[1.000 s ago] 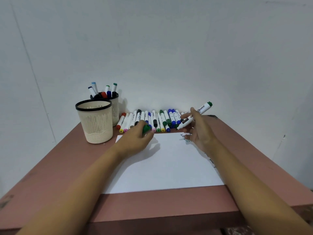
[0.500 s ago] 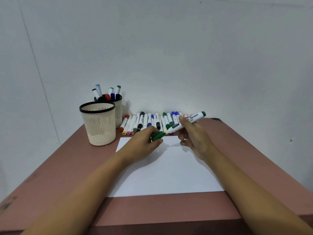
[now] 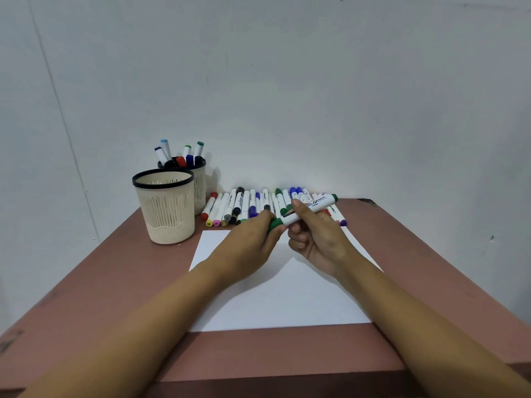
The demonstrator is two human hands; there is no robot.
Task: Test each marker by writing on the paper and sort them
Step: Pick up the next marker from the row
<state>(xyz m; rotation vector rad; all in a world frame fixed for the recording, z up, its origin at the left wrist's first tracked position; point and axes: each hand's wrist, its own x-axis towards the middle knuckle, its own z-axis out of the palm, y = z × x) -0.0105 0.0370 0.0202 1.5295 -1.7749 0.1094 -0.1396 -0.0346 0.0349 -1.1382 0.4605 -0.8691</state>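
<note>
Both forearms reach forward over the white sheet of paper [image 3: 287, 297] and meet above its far edge. The left hand [image 3: 253, 239], knuckles up, curls its fingers round the green cap [image 3: 275, 224] at one end of a white-barrelled marker [image 3: 316, 203]. The right hand [image 3: 316, 239] grips the barrel, thumb on top and fingers curled beneath. The marker is held in the air above the paper's far edge. Its long axis slants from the cap at lower left up to its green butt at upper right. Whether the cap is fully seated cannot be told.

Beyond the paper a row of loose markers [image 3: 247, 205] lies on the reddish-brown worktop [image 3: 115, 282]. To the paper's far left stands a cream slotted cup with a black rim [image 3: 166, 208], and behind it a second cream cup [image 3: 199, 191] holds upright markers.
</note>
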